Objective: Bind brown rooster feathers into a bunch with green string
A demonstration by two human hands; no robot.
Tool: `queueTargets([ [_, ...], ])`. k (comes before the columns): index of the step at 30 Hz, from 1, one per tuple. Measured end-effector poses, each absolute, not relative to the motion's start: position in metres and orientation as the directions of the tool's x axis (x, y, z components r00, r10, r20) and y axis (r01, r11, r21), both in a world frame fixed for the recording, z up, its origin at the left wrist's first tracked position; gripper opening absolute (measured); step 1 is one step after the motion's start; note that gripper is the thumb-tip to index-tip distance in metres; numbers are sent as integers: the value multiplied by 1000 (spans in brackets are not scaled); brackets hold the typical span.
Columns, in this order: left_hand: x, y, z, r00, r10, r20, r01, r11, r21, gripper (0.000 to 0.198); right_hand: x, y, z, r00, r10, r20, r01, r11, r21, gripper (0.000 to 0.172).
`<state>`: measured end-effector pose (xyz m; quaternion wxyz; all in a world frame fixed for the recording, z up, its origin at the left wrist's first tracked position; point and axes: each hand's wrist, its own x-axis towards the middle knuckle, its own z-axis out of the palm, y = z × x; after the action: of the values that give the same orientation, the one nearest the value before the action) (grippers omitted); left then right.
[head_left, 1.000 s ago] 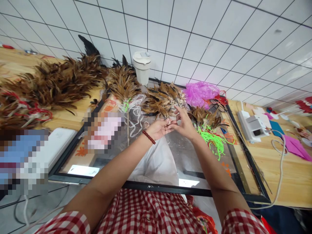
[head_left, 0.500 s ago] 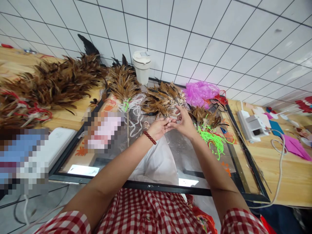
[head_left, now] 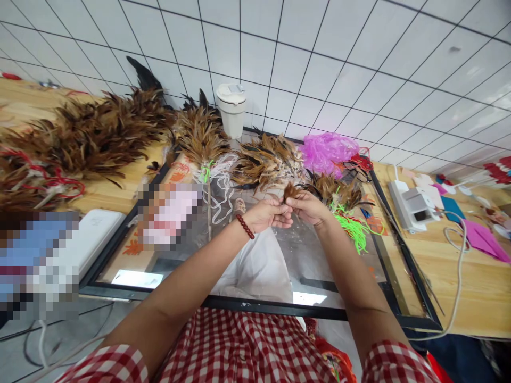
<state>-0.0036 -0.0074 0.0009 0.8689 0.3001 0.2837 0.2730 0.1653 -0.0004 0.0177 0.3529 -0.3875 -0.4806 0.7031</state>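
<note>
My left hand [head_left: 268, 213] and my right hand [head_left: 311, 207] meet over the glass-topped frame [head_left: 279, 266]. Both are closed, pinching a small tuft of brown feathers [head_left: 290, 191] that sticks up between them. A red bead bracelet [head_left: 244, 226] circles my left wrist. Just beyond the hands lies a pile of brown feathers [head_left: 265, 159]. To the right sits another feather bunch [head_left: 333, 190] with neon green cord [head_left: 351, 229].
Large brown feather bundles [head_left: 91, 133] lie at the left, and a tied bunch [head_left: 202, 138] stands behind. A white lidded cup [head_left: 231, 109] stands by the wall. Pink plastic [head_left: 327, 151], a white power strip [head_left: 411, 205], a cable and coloured paper [head_left: 485, 239] occupy the right.
My right hand has lowered and closed beside the left. A small tuft of feathers now shows between the two hands, drawn slightly away from the pile.
</note>
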Motion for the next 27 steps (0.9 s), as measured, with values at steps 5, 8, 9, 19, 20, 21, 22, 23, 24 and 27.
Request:
queueTargets([
  [5,-4,-6,3,706,639,-306,-308,666,680,18,161,1,18,-262,948,-180,-141,-222,-965,29],
  [8,-4,-6,4,694,646,-318,-291,655,697,21,159,2,17,-212,964,-162,-104,-187,-977,29],
  [9,-3,-6,3,677,658,-329,-281,645,711,20,158,1,17,-206,966,-158,-85,-179,-980,30],
  [19,0,-2,1,503,779,-375,-465,609,642,6,161,2,18,-280,955,96,248,168,-954,63],
  [20,0,-1,2,485,788,-380,-493,605,625,6,161,2,19,-308,936,171,336,274,-901,75],
  [21,0,-1,2,471,793,-387,-510,603,614,6,161,1,20,-334,912,238,416,369,-831,82],
  [22,0,0,3,462,794,-396,-519,604,605,8,160,0,21,-354,888,294,481,442,-757,84],
  [23,0,0,3,459,792,-403,-523,608,597,9,158,-1,22,-365,868,337,527,490,-694,81],
  [24,0,-1,4,458,790,-408,-528,611,591,10,157,-2,23,-365,856,365,557,515,-651,77],
  [27,0,-2,7,467,783,-412,-532,621,576,11,152,-4,24,-317,858,403,594,512,-621,70],
])
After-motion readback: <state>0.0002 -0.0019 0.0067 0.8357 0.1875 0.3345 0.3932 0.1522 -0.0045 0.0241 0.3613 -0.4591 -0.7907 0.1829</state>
